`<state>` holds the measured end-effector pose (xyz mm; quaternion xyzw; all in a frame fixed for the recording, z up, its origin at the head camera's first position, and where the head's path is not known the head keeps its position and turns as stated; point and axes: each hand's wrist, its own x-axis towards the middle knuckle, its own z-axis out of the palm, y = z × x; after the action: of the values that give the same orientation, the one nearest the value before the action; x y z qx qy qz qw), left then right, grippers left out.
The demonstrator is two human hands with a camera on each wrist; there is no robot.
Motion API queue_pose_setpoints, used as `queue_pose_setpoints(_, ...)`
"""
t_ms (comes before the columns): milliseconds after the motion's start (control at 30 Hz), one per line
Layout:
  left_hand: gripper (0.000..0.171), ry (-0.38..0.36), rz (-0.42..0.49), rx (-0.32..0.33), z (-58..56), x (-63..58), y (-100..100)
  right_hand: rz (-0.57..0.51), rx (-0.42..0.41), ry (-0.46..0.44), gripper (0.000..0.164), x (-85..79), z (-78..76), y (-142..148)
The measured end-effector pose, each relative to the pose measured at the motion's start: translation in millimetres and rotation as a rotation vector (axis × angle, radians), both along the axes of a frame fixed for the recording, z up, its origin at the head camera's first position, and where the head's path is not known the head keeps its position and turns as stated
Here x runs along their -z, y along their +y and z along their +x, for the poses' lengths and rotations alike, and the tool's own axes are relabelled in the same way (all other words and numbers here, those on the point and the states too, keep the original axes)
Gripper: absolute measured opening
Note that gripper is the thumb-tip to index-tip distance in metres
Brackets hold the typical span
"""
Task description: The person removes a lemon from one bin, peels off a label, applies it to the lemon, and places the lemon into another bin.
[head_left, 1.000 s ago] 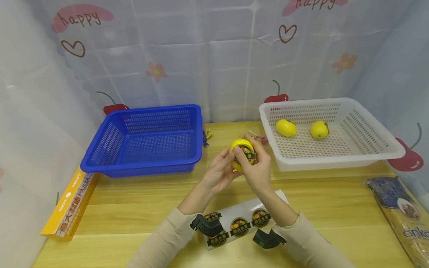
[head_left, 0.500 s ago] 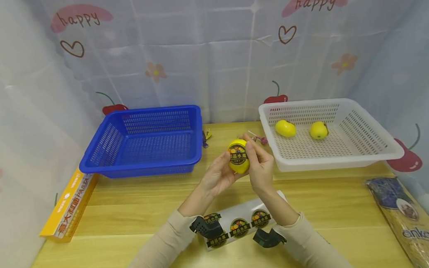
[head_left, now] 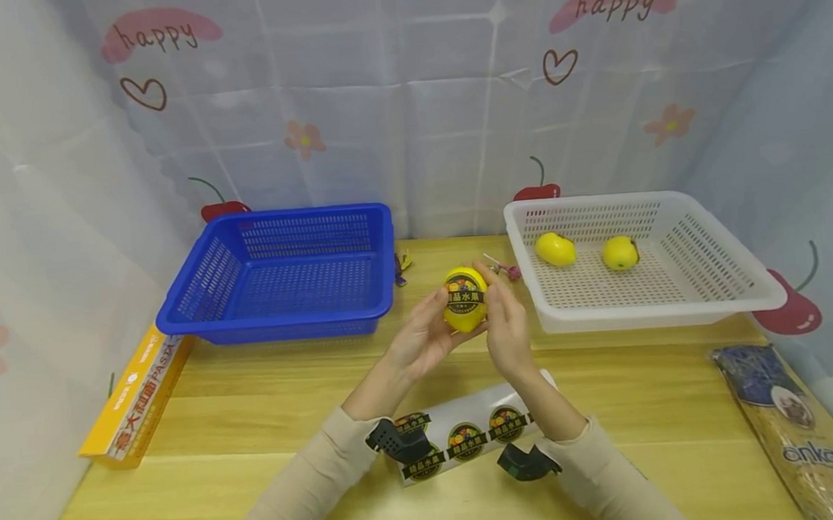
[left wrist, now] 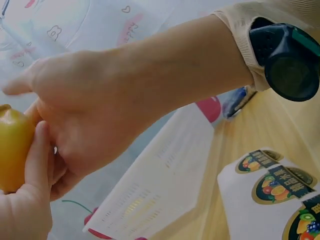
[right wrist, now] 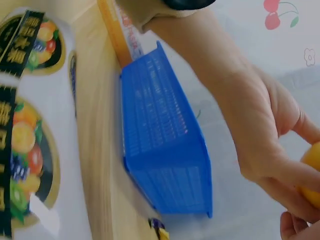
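Observation:
A yellow lemon with a round black fruit-label sticker on its front is held above the table's middle. My left hand grips it from the left and below, thumb on its side. On the lemon's right side is my right hand, its forefinger extended and its thumb near the sticker's edge; contact is hard to tell. Beyond the lemon in the left wrist view, the right hand shows some lower fingers bent. Beneath the forearms lies a white sheet of matching stickers.
A blue basket stands at the back left. The white basket at the back right holds two yellow fruits. Small wrapped sweets lie between them. A pasta box is at left, a pasta bag at right.
My right thumb, earlier pressing the sticker, has moved off to the lemon's right side, uncovering the label. The lemon has turned and shifted slightly left in my left hand.

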<state>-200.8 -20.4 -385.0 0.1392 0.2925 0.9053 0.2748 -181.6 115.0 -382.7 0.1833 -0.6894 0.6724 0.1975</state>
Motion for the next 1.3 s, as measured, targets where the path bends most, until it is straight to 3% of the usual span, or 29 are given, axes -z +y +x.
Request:
queue_pose_setpoints(133,0.068,0.02,-0.067,-0.033,0.0,0.1,-2.3,0.204,-0.043,0.05,0.073,-8.8,6.6,4.3)
queue_pose_setpoints(200,0.067,0.027,-0.102,-0.048,-0.3,0.6,-3.0,0.318,0.001,0.093,0.085,-9.8,5.0,7.9)
queue_pose_setpoints(300,0.06,0.026,-0.149,-0.057,-0.3,1.8,-3.1,0.44,0.07,0.129,0.087,-5.9,-0.3,14.4)
queue_pose_setpoints(433,0.048,0.022,-0.23,-0.051,0.3,3.3,-4.5,0.475,0.075,0.135,0.085,-5.0,-4.0,21.3)
queue_pose_setpoints(633,0.038,0.019,-0.494,-0.157,-0.2,13.8,-14.9,0.441,-0.004,0.036,0.077,-11.4,-16.0,44.9)
queue_pose_setpoints(700,0.034,0.128,-0.633,-0.205,1.3,18.8,-21.6,0.429,-0.023,-0.023,0.076,-15.5,-24.8,58.5)
queue_pose_setpoints(767,0.029,0.301,-0.786,-0.277,3.7,21.9,-30.4,0.415,-0.038,-0.081,0.072,-19.4,-35.5,74.1)
queue_pose_setpoints(833,0.024,0.537,-0.95,-0.4,5.2,21.1,-40.6,0.451,-0.013,-0.124,0.071,-23.6,-46.2,90.7)
queue_pose_setpoints(900,0.019,0.776,-1.078,-0.562,3.8,16.2,-51.8,0.511,0.035,-0.153,0.071,-29.0,-55.4,106.9)
queue_pose_setpoints(967,0.017,0.947,-1.175,-0.709,-0.5,8.2,-63.7,0.584,0.083,-0.189,0.072,-34.2,-63.3,122.8)
queue_pose_setpoints(1033,0.019,1.062,-1.269,-0.808,-6.4,-0.3,-75.6,0.64,0.119,-0.224,0.074,-38.1,-70.5,138.2)
queue_pose_setpoints(1133,0.027,1.114,-1.459,-0.8,-12.6,-10.7,-92.1,0.7,0.134,-0.284,0.076,-40.0,-81.1,158.7)
queue_pose_setpoints(1233,0.036,1.119,-1.633,-0.686,-14.7,-14.9,-103.9,0.74,0.128,-0.352,0.079,-38.7,-90.3,173.8)
queue_pose_setpoints(1300,0.039,1.112,-1.695,-0.618,-14.5,-14.6,-108.6,0.757,0.115,-0.402,0.082,-37.2,-95.7,180.3)
